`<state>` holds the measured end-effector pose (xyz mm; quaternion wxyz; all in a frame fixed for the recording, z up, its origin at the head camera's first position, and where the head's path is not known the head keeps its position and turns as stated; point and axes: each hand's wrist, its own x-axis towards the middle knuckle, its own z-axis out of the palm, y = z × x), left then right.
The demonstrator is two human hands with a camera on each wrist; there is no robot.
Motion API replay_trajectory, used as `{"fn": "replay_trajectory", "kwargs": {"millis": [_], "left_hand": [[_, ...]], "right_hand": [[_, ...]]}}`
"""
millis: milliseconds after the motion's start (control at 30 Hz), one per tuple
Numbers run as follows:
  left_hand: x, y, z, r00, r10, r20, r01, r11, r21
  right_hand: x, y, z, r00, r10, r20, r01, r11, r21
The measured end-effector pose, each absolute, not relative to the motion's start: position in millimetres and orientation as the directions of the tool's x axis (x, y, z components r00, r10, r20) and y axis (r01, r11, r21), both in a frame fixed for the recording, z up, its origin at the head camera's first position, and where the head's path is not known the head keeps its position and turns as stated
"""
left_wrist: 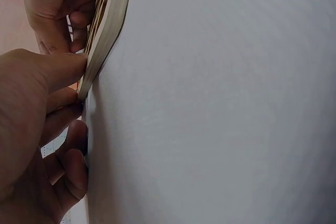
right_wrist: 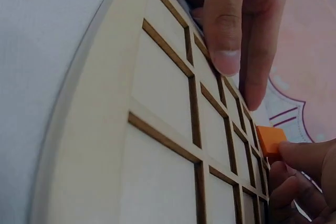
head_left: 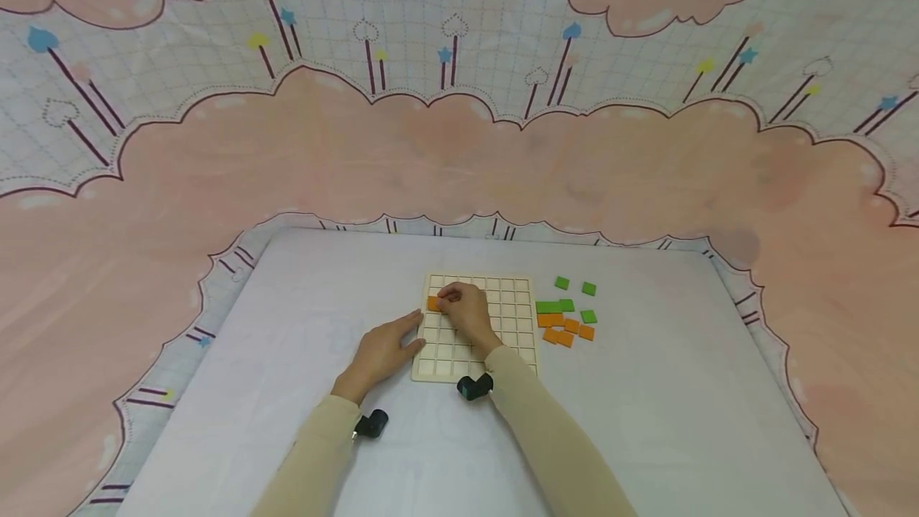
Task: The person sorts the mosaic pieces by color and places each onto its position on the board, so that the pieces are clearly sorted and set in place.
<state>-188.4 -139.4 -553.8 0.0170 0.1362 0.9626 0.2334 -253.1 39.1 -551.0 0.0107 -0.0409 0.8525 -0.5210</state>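
Orange tile sits at the far-left part of the grid board, pinched by the fingers of the right hand. The left hand lies with relaxed fingers at the board's left edge, its thumb and index finger touching it. Only the head view takes in the loose green tiles and orange tiles lying just right of the board. Seen from the right wrist, the held tile shows its thickness, with the right thumb against it, and the grid's raised ribs stand out. From the left wrist, the board's thick side comes into sight, the left thumb pressed to it. There the surface of the grid is hidden and the right hand is cut off by the frame. Whether the held tile touches its cell is hard to make out.
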Motion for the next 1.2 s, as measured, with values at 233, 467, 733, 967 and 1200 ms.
{"fn": "replay_trajectory", "kwargs": {"millis": [233,467,733,967,1200], "left_hand": [[-188.8,-139.1,-551.4,-0.962,0.272,0.031,0.256,0.854,0.453],[-189.2,-138.9,-549.7,-0.961,0.273,0.031,0.257,0.853,0.455],[-189.2,-139.1,-550.4,-0.963,0.27,0.016,0.247,0.854,0.459],[-188.1,-138.6,-548.0,-0.963,0.269,0.011,0.242,0.85,0.468],[-188.9,-139.2,-546.2,-0.965,0.262,0.01,0.236,0.853,0.466]], "right_hand": [[-254.5,36.1,-551.3,-0.997,-0.066,0.035,-0.064,0.507,-0.859],[-253.1,38.0,-549.3,-0.997,-0.078,0.026,-0.063,0.511,-0.857],[-250.0,39.9,-546.9,-0.994,-0.112,0.004,-0.061,0.517,-0.854],[-249.8,37.9,-547.1,-0.988,-0.143,0.062,-0.136,0.594,-0.793],[-251.2,35.4,-546.4,-0.99,-0.134,0.046,-0.12,0.623,-0.773]]}}
